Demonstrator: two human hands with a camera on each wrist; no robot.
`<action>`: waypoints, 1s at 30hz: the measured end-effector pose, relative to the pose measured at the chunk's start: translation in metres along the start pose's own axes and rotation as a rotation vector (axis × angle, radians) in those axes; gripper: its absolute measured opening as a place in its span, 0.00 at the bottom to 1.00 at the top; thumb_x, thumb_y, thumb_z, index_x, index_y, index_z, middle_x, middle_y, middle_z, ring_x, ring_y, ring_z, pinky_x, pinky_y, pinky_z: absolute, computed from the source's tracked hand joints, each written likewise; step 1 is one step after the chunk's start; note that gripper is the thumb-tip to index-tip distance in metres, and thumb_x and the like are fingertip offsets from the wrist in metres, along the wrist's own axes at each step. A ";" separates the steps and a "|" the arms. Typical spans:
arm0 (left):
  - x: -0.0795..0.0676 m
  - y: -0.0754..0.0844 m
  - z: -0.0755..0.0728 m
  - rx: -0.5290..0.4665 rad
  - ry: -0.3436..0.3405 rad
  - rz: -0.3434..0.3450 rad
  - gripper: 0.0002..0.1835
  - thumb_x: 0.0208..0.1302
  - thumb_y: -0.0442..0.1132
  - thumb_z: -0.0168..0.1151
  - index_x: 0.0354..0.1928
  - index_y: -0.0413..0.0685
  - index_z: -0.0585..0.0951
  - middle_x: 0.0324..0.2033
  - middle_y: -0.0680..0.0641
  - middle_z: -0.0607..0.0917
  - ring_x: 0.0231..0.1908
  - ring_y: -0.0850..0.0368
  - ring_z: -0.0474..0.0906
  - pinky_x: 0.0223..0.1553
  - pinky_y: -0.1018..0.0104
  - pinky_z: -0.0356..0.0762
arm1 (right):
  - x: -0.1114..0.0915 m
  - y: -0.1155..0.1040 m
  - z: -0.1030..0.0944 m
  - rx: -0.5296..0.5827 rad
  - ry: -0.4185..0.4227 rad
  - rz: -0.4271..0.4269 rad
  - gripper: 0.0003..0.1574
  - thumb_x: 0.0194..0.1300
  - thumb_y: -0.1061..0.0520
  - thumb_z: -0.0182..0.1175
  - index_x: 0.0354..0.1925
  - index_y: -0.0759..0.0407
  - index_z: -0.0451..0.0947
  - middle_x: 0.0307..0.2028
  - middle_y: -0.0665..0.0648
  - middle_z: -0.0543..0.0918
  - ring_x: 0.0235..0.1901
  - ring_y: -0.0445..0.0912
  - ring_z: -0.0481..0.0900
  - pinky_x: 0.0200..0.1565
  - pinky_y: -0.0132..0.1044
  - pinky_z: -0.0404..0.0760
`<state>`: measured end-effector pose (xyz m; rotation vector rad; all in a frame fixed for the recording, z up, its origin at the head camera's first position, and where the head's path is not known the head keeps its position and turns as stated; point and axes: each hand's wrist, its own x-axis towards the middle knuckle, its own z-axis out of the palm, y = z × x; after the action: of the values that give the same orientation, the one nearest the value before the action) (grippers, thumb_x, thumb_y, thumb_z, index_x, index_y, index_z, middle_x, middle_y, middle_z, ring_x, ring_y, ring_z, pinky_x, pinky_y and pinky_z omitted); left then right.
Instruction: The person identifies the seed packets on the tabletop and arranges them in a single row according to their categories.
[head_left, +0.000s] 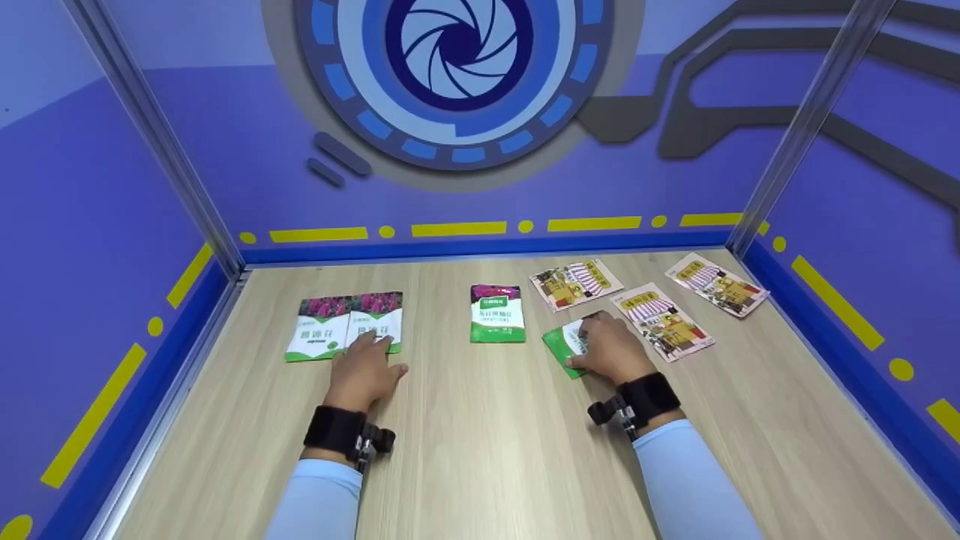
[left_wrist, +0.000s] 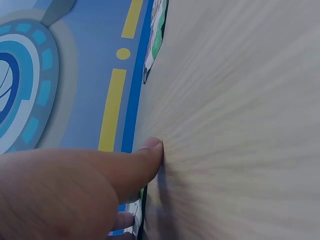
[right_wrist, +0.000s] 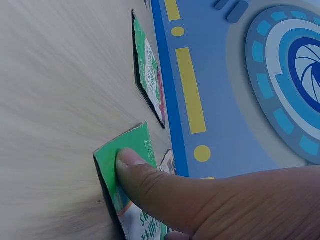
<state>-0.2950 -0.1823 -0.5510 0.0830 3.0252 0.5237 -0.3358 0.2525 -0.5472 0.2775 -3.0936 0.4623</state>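
On the left of the table, two seed packets (head_left: 321, 330) with pink flowers and green bottoms lie side by side. My left hand (head_left: 364, 371) rests its fingertips on the lower part of the right-hand one (head_left: 377, 319), thumb out to the side on the wood. In the left wrist view that thumb (left_wrist: 142, 157) touches the tabletop. On the right, my right hand (head_left: 615, 349) grips a green and white seed packet (head_left: 559, 349) set at a slant. Its thumb (right_wrist: 132, 160) presses the packet's green end (right_wrist: 107, 155) in the right wrist view; the fingers hide the far end.
Between the hands lies another green and white packet (head_left: 497, 315). Three pink packets with a striped awning picture lie at the right: one at the back (head_left: 576, 285), one beside my right hand (head_left: 664, 322), one farther right (head_left: 716, 285). Blue-purple panels (head_left: 450, 202) enclose the table.
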 end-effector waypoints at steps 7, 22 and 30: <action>0.000 -0.001 0.001 0.000 0.004 -0.003 0.38 0.84 0.51 0.67 0.84 0.37 0.72 0.86 0.28 0.65 0.88 0.28 0.59 0.84 0.20 0.56 | -0.001 -0.001 -0.001 -0.003 0.003 0.002 0.43 0.56 0.41 0.91 0.57 0.67 0.88 0.58 0.73 0.85 0.53 0.66 0.84 0.58 0.64 0.86; -0.001 0.000 -0.002 -0.040 0.029 -0.004 0.43 0.80 0.48 0.72 0.85 0.32 0.68 0.85 0.26 0.65 0.87 0.27 0.59 0.84 0.18 0.56 | -0.002 -0.002 -0.003 0.006 0.000 0.002 0.40 0.55 0.42 0.91 0.54 0.67 0.88 0.56 0.71 0.87 0.51 0.65 0.85 0.55 0.63 0.86; 0.002 0.001 -0.003 -0.032 0.022 -0.014 0.47 0.78 0.50 0.75 0.84 0.26 0.65 0.85 0.25 0.66 0.85 0.26 0.62 0.83 0.21 0.60 | -0.001 -0.005 -0.008 0.081 -0.014 0.015 0.38 0.64 0.44 0.86 0.61 0.67 0.88 0.60 0.70 0.86 0.56 0.62 0.85 0.61 0.62 0.86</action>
<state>-0.2969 -0.1821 -0.5477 0.0552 3.0348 0.5756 -0.3342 0.2505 -0.5379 0.2587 -3.0971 0.5899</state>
